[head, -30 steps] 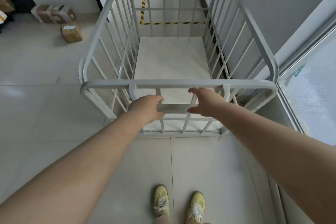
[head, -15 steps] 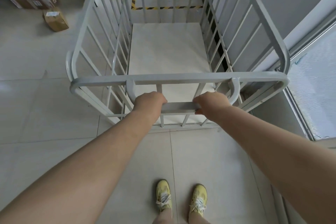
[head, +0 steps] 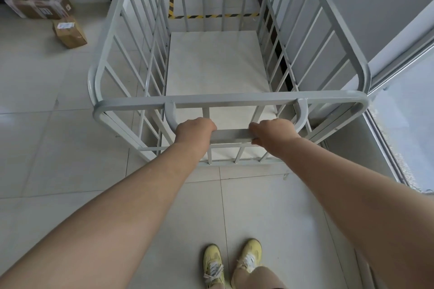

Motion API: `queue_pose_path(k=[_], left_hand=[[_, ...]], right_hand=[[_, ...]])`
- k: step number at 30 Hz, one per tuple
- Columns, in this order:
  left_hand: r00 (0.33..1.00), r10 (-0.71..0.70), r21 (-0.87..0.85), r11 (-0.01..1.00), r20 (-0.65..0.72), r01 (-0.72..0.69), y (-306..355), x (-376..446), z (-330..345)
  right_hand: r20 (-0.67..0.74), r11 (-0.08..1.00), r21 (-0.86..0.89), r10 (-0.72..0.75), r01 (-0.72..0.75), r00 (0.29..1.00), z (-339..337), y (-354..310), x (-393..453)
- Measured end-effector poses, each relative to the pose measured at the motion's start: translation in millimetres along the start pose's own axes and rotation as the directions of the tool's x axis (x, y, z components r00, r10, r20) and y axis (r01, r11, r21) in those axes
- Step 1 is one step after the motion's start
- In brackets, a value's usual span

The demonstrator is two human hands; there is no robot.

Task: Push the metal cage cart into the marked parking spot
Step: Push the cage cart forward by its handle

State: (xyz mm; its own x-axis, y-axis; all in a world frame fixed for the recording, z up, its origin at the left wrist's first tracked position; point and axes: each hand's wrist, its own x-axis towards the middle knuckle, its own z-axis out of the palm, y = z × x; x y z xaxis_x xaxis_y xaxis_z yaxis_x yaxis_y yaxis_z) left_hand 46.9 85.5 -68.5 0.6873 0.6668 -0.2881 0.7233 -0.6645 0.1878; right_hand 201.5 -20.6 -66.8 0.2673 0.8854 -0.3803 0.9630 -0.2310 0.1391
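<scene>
Grey metal cage cart (head: 218, 98), both hands (head: 196, 128) (head: 272, 132) gripping its handle (head: 231, 135), carton (head: 69, 31) labels perhaps unreadable

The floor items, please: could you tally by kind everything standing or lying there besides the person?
Metal cage cart: 1
Cardboard boxes: 2, a larger and a smaller
Taped parking outline: 1
Total: 4

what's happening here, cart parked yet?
Not yet. A person stands behind an empty metal cage cart, with the left hand and right hand both closed on its handle bar. The cart points at the floor spot outlined in yellow-and-black tape, which lies just past its far end, beside the wall on the right. Two cardboard boxes sit on the floor off to the left, apart from the cart.
</scene>
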Motion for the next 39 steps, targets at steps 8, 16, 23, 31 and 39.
queue_pose_path(k=[8, 16, 23, 31, 39], left_hand=[[0.996, -0.054, 0.033, 0.998, 0.070, 0.052, 7.0, 48.6, -29.9], [1.000, 0.020, 0.232, 0.973, 0.003, -0.020, -10.2, 107.3, -37.5], [0.999, 0.040, 0.197, 0.980, 0.024, -0.044, -33.7, 167.4, -58.3], [0.993, 0.100, 0.226, 0.968, 0.063, -0.112, -59.9, 256.1, -90.1], [0.992, 0.116, 0.248, 0.961, 0.042, -0.123, -90.7, 343.5, -117.6]], right_hand=[[-0.063, 0.994, -0.027, -0.103, 0.101, 0.993, -18.4, 20.4, 50.2], [-0.084, 0.992, -0.011, -0.127, 0.126, 0.988, -36.3, 35.6, 114.1], [-0.044, 0.997, -0.022, -0.079, 0.078, 0.996, -59.3, 49.0, 172.7], [0.018, 1.000, -0.016, -0.005, 0.006, 1.000, -90.5, 67.5, 251.0], [0.046, 0.998, 0.017, 0.065, -0.065, 0.997, -122.5, 88.5, 337.2]])
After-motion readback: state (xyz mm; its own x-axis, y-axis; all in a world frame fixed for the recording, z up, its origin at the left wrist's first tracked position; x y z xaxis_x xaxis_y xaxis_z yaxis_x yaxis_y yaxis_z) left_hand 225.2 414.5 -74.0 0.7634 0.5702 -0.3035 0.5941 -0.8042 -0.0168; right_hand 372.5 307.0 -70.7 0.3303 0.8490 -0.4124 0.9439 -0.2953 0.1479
